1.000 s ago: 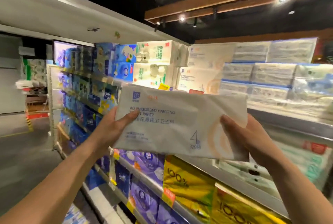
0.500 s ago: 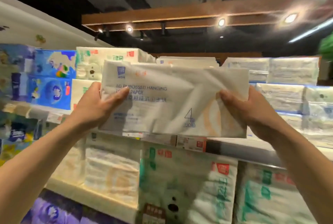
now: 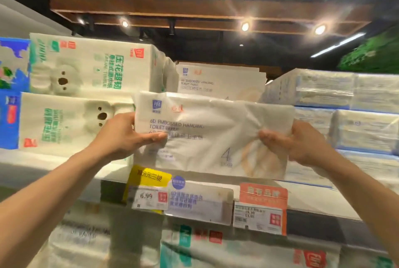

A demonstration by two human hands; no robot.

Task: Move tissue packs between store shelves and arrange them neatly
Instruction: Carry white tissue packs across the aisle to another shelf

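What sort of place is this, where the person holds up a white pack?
Most likely a shop aisle for paper goods: price tags clipped along the shelf edge, tissue packs stacked in rows, and spotlights overhead.

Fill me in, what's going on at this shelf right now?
A person holds a white plastic-wrapped pack of hanging toilet paper by its two ends, the left hand pinching the left edge and the right hand the right. It is up at the top shelf, in the gap between cream bear-printed tissue packs on the left and clear-wrapped blue-trimmed stacks on the right, in front of a matching white pack. Whether it already rests on the shelf cannot be told.
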